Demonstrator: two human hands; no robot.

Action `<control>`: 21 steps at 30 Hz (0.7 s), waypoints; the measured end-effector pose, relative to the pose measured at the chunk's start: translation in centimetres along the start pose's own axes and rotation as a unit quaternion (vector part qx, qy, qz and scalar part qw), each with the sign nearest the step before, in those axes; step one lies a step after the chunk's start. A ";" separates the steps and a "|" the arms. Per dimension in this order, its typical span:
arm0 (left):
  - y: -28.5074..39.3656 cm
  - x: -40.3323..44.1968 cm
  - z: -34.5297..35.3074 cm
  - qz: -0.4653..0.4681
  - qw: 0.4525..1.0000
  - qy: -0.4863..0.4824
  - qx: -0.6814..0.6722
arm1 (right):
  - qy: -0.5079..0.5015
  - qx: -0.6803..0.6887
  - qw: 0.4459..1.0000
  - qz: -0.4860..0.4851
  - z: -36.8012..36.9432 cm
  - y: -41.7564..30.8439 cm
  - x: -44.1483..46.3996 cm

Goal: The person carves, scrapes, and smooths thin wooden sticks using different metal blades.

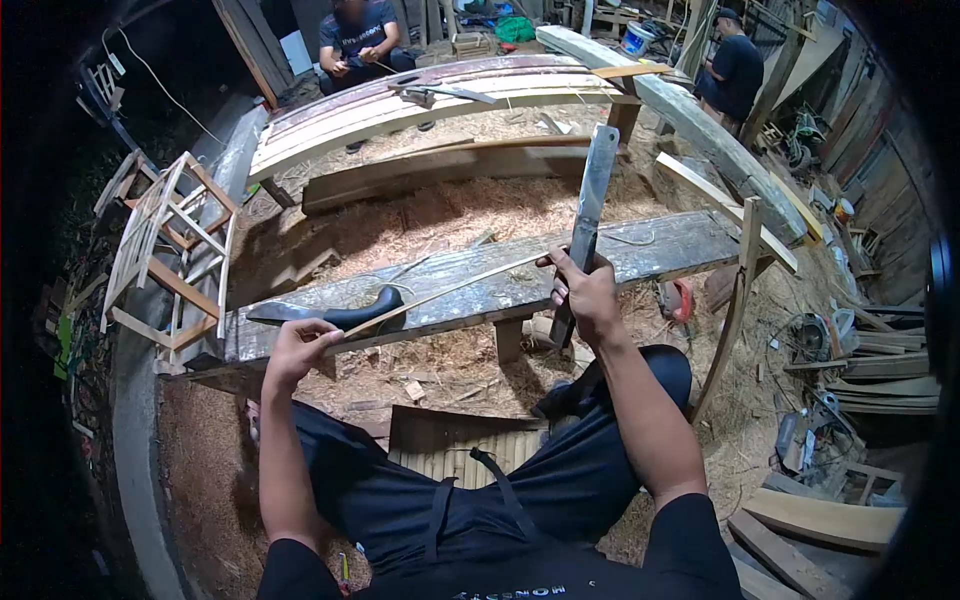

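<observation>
A thin light wooden strip [450, 290] slants between my two hands above a worn wooden bench [660, 245]. Its lower left end is pinched in the fingers of my left hand [298, 350]. My right hand [585, 290] is closed around a long flat metal blade-like tool [590, 190], held nearly upright, and the strip's other end meets the fingers of this same hand. On the bench, just beyond my left hand, lies a tool with a curved black handle [375, 308], its blade pointing left.
A slatted wooden frame [170, 255] stands at the left. Beyond the bench are a plank [420, 175] and a long slatted bench [450, 90]. One person [358, 40] sits behind it; another [735, 70] is at the upper right. Curved wood pieces [830, 520] lie at lower right.
</observation>
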State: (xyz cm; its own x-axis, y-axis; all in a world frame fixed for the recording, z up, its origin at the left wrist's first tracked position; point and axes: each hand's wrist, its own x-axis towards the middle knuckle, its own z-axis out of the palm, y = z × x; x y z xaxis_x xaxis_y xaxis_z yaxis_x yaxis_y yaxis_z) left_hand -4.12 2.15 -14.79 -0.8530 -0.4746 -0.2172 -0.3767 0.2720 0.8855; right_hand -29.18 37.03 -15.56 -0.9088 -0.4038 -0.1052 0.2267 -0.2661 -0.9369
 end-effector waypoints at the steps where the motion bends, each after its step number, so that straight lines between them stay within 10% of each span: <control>1: -0.4 0.2 0.5 0.009 0.999 -0.038 0.003 | 0.005 0.000 1.000 -0.007 -0.3 0.2 0.2; 21: -0.9 1.1 11.4 -0.036 0.958 -0.236 -0.158 | -0.009 -0.184 0.983 0.017 2.2 2.8 1.1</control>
State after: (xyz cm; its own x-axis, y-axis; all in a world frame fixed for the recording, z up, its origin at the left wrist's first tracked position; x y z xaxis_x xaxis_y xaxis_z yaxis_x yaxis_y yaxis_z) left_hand -8.88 10.94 -20.49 -0.9253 -0.0303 -0.3779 -0.3762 -0.0503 0.9252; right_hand -28.75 33.96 -17.60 -0.8958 -0.4231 -0.1364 0.1121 0.0821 -0.9903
